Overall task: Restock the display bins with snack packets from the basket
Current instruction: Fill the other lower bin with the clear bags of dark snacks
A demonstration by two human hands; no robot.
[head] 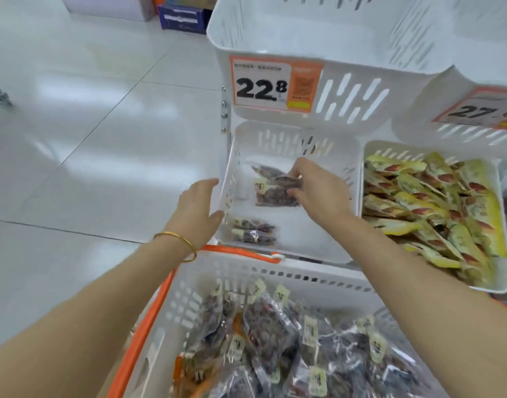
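Observation:
A white basket (pixel 206 282) with orange handles sits low in front of me, full of several clear packets of dark snacks (pixel 263 326). Above it stands a white display bin (pixel 232 168), nearly bare inside. My right hand (pixel 318 191) reaches into this bin and pinches a few clear dark-snack packets (pixel 275 185) held over its floor. A couple more packets (pixel 253 232) lie at the bin's front left corner. My left hand (pixel 196 208), with a gold bangle on the wrist, hovers open just outside the bin's left wall, thumb near its rim.
To the right, another white bin (pixel 499 225) holds several yellow snack packets (pixel 424 196). Upper white bins overhang, with price tags 22.8 (pixel 263 86) and 27 (pixel 482 110). Glossy tiled floor spreads to the left; boxes (pixel 180 15) stand far back.

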